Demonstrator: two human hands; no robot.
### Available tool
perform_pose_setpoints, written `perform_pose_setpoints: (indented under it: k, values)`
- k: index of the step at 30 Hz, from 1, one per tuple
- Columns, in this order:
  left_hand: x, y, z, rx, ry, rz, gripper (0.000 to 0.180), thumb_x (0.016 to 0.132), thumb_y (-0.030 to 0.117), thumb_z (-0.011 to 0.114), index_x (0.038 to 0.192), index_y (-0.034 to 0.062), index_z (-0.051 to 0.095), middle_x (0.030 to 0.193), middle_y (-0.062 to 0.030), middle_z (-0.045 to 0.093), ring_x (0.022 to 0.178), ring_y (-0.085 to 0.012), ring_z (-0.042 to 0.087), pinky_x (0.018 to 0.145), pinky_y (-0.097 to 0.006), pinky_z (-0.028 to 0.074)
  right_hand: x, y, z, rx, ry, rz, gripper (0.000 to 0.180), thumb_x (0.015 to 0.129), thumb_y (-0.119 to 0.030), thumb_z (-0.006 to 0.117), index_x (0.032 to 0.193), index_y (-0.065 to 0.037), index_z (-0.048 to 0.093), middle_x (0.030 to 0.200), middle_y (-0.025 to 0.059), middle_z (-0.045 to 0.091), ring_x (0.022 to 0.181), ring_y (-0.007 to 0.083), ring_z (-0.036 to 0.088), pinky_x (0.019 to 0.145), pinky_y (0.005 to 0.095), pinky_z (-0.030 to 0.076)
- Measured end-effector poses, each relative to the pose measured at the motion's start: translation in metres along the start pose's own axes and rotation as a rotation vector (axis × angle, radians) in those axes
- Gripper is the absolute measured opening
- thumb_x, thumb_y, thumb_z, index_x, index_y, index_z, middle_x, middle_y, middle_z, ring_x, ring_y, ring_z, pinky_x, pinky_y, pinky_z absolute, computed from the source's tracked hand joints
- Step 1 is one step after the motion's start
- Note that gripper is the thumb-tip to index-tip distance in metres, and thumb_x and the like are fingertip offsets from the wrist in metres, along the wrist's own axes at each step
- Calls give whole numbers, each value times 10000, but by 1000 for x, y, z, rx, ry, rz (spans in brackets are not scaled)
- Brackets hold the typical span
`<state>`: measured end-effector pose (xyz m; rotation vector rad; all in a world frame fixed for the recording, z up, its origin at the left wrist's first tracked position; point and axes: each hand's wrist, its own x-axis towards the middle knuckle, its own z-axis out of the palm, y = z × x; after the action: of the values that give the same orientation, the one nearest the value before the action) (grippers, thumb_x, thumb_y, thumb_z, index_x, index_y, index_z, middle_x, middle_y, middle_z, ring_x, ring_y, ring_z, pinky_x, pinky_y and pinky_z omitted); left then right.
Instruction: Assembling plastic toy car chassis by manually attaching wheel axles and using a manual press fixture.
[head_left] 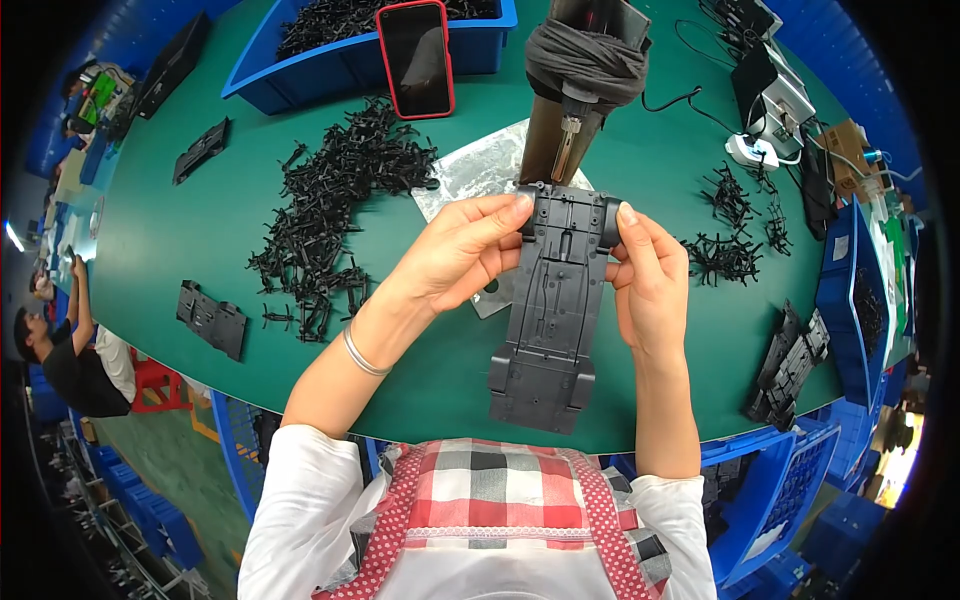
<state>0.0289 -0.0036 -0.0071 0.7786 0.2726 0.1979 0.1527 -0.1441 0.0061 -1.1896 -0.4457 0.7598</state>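
**Grey chassis gripped at centre frame**

Held above the green table [210, 220] at centre frame: grey plastic chassis [553, 310], pinched near its top by left hand [460, 255] and right hand [650, 280]. Heap of black plastic parts [340, 200] upper left.

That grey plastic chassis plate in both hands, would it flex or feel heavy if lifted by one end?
The grey chassis plate probably stays stiff: it spans unsupported between the left hand and right hand without sagging. It looks thin and ribbed, so likely light. Its small tabs may snap if twisted.
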Motion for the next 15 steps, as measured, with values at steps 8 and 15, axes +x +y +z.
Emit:
perform_pose_setpoints:
  k: [8, 15]
  values:
    - [-1, 0, 3, 13, 5, -5, 385, 916, 240, 519, 1125, -82, 520, 1108, -152, 569, 990, -200, 570, 875, -333, 474, 0, -1, 0, 1, 11, -8, 278, 911, -205, 521, 934, 52, 624, 791, 38, 590, 692, 61, 496, 533, 227, 501]
    - [0, 0, 4, 3, 2, 0, 375, 911, 234, 528, 1128, -72, 529, 1094, -140, 579, 976, -191, 574, 874, -328, 475, 0, -1, -2, 1, 8, -13, 282, 914, -207, 516, 929, 54, 622, 782, 35, 584, 685, 61, 496, 534, 229, 504]
